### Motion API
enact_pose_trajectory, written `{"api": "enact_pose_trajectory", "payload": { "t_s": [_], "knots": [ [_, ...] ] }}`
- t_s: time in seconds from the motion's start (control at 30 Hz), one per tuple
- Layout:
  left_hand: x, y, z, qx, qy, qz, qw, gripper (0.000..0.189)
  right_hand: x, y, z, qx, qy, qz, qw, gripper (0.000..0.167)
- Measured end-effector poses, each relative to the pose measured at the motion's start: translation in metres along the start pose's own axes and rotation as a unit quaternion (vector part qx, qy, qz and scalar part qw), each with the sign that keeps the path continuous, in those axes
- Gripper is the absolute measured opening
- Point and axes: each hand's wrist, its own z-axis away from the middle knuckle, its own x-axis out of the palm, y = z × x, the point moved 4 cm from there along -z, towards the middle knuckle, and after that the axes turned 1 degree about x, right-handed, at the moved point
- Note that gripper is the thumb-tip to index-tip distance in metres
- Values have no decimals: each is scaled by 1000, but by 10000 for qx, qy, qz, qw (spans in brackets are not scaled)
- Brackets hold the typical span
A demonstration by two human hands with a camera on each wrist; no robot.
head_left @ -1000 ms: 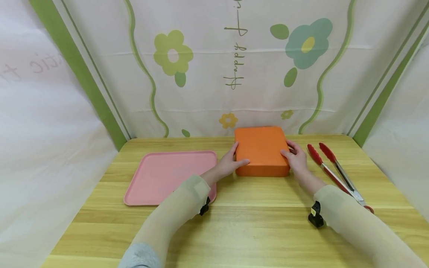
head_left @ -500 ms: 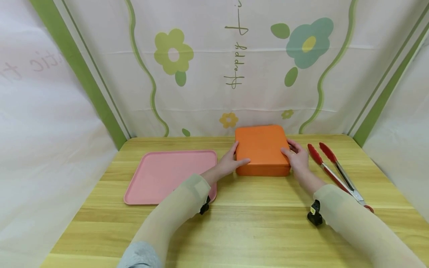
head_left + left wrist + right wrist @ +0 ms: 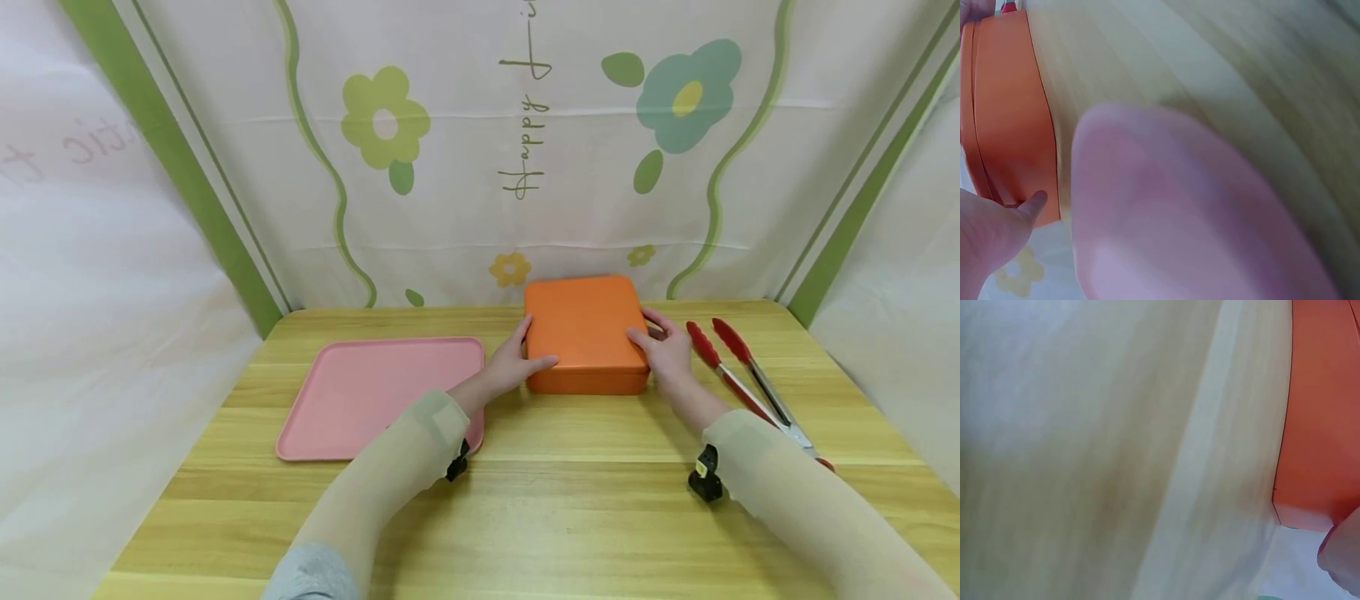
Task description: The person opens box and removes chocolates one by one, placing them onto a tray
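Observation:
An orange square lidded box (image 3: pixel 585 382) stands on the table near the back wall. Its orange lid (image 3: pixel 581 321) sits slightly raised at the far edge, and a seam shows below it in the left wrist view. My left hand (image 3: pixel 506 367) grips the left side, thumb by the front edge and fingers along the side; a fingertip lies near the seam. On the right, my right hand (image 3: pixel 667 350) holds the lid's side, its thumb on top and its fingers curled around the side. The inside of the box is hidden.
A pink tray (image 3: pixel 397 367) lies left of the box, partly under my left forearm. Red-tipped tongs (image 3: pixel 757 387) lie spread on the right, partly behind my right sleeve. A flower-printed curtain (image 3: pixel 450 200) rises behind the wooden table (image 3: pixel 562 517).
The far edge of the orange lid has risen a little, so its top tilts towards me. Both hands stay at the box's sides, the right one slightly higher.

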Motion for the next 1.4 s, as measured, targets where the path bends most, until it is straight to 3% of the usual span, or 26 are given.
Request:
{"api": "enact_pose_trajectory", "payload": {
  "t_s": [0.4, 0.77, 1.17, 1.4],
  "knots": [
    [-4, 3, -3, 320, 516, 1, 9982, 79, -3, 0, -1, -76, -225, 309, 9992, 58],
    [-5, -1, -4, 565, 816, 1192, 9879, 72, -6, -5, 0, -222, -593, 465, 9969, 63],
    [-9, 3, -7, 558, 1101, 2012, 9717, 60, -11, -14, -2, -395, -788, 871, 9923, 64],
    [-12, 4, -4, 398, 1024, 2216, 9689, 58, -12, -20, 0, -488, -909, 968, 9899, 64]
  ]
}}
